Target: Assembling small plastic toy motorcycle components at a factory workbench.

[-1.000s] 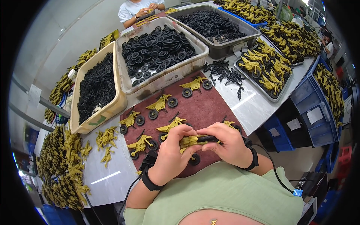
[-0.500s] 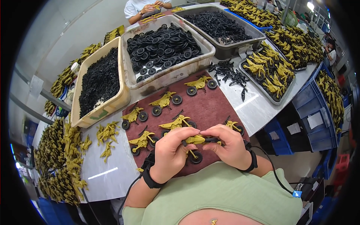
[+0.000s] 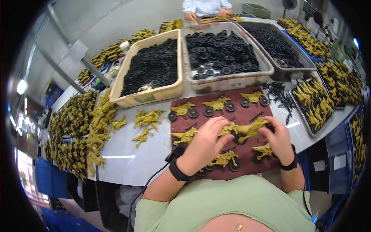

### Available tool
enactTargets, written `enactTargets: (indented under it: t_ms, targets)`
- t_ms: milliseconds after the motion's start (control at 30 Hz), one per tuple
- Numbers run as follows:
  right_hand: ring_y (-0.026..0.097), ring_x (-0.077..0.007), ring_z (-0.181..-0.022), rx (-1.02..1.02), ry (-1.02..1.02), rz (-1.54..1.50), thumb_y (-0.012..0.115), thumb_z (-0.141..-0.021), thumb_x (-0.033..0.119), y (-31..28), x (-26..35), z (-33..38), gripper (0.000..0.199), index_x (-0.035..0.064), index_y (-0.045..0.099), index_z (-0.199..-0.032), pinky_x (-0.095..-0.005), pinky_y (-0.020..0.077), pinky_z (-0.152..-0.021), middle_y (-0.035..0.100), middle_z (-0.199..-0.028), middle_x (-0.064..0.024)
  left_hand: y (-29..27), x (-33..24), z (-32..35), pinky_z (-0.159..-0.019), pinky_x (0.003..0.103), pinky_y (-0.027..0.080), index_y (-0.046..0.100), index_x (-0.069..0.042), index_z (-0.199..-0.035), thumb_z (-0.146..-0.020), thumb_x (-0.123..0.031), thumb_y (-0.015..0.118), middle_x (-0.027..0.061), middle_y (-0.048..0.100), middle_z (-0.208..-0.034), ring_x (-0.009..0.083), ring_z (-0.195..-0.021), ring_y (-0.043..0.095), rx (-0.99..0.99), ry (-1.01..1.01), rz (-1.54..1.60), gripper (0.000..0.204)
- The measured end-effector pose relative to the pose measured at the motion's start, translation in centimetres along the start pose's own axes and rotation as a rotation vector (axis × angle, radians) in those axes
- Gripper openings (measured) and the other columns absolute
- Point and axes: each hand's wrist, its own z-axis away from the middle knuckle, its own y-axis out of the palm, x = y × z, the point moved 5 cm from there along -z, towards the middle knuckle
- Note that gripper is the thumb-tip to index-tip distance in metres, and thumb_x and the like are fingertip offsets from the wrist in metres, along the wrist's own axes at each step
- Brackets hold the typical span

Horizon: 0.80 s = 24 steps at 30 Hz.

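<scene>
My right hand (image 3: 280, 141) grips a yellow toy motorcycle (image 3: 254, 129) between thumb and fingers, raised over the dark red mat (image 3: 216, 178). Motion blurs the toy, and its wheel area is hard to make out. To its left, my left hand (image 3: 206, 143) is half curled with thumb and fingers apart. Another yellow toy motorcycle (image 3: 230, 128) shows just past its fingertips, seemingly lying on the mat. More toy motorcycles with black wheels lie in rows, such as one at the far edge (image 3: 218, 104) and one near me (image 3: 225, 159).
Beyond the mat stand a cream bin of small black parts (image 3: 176, 91), a bin of black wheels (image 3: 235, 82) and a grey bin of black parts (image 3: 305, 71). Loose yellow bodies (image 3: 148, 118) lie left; a loaded tray (image 3: 315, 133) sits right. A person (image 3: 206, 7) works opposite.
My hands were together on one yellow toy; now they are apart, with the toy in my right hand. The view has swung left, shifting the scene rightward.
</scene>
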Motion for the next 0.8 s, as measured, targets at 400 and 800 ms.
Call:
enactTargets:
  t_ms: [400, 800]
  targets:
    - [0.061, -0.0375, -0.089, 0.003, -0.012, 0.663, 0.073, -0.079, 0.019, -0.6, -4.0, -2.7, 0.04, -0.0042, 0.061, -0.109, -0.0422, 0.0496, -0.08, 0.061, -0.097, -0.0204, -15.4, 16.9, 14.0, -0.091, 0.049, 0.042, 0.06, -0.005, -0.115, -0.072, -0.01, 0.071, 0.0118, 0.06, -0.11, 0.0303, -0.111, 0.054, 0.014, -0.712, -0.775, 0.044]
    - [0.063, -0.0291, -0.084, -0.01, -0.171, 0.418, 0.07, -0.083, 0.013, 1.9, 2.2, -2.9, 0.028, -0.0021, 0.063, -0.105, -0.0363, 0.0507, -0.075, 0.062, -0.098, -0.0158, -13.8, 12.1, 7.4, -0.084, 0.033, 0.049, 0.06, 0.0, -0.109, -0.07, -0.006, 0.075, 0.0137, 0.059, -0.103, 0.0266, -0.098, 0.059, 0.159, -0.401, -0.311, 0.042]
